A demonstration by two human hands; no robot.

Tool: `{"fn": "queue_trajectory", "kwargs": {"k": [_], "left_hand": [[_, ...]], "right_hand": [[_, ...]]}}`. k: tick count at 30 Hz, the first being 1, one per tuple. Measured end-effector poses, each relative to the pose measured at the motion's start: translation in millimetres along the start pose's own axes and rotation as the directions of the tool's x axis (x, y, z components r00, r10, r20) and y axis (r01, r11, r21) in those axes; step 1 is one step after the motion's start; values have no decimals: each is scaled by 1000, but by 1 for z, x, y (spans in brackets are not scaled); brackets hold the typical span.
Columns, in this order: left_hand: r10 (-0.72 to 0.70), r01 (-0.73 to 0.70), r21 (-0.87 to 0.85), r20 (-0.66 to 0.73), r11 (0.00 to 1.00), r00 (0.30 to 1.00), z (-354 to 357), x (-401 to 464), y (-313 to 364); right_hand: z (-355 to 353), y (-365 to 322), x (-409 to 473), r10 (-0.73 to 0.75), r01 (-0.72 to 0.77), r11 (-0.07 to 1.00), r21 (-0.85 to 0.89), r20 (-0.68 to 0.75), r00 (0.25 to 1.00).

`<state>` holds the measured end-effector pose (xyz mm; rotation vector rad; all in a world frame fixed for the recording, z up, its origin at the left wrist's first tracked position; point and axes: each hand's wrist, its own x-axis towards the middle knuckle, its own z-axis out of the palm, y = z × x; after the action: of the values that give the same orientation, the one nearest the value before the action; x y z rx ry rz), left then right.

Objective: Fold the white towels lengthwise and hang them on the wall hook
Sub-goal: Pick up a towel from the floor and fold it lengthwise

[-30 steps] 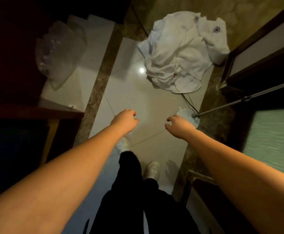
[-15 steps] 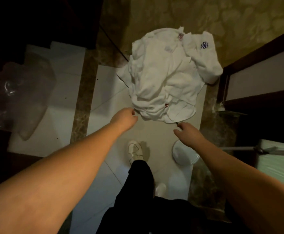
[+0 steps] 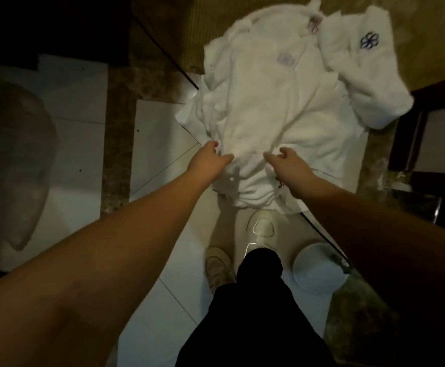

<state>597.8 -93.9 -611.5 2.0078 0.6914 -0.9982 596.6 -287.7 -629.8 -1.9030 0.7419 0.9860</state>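
White towels [image 3: 277,109] lie in a crumpled heap on the tiled floor [image 3: 78,144], upper centre of the frame. Left hand [image 3: 208,160] pinches a fold at the heap's near edge. Right hand [image 3: 287,161] reaches just beside it, fingers loosely spread, touching cloth; grip not discernible.

No words or numbers can be read — only a dark blue flower-shaped emblem [image 3: 369,41] on a white terry towel [image 3: 359,75], well beyond the fingers.
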Motion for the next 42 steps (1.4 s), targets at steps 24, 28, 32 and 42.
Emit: {"fn": "queue_trajectory", "kwargs": {"k": [24,28,32,42], "left_hand": [[73,-19,-604,65,797,995,-67,-181,20],[26,129,-730,196,671,980,-96,-238,34],[50,222,-849,279,480,959,-121,-290,29],[48,88,-897,121,432,992,-117,-411,-12]], "right_hand": [[-37,-61,-166,-166,22,884,467,271,948],[-44,-88,-235,-259,115,886,449,274,926],[-43,-98,-310,-342,262,927,270,312,887],[-30,-45,-435,-338,168,908,384,430,837]]}}
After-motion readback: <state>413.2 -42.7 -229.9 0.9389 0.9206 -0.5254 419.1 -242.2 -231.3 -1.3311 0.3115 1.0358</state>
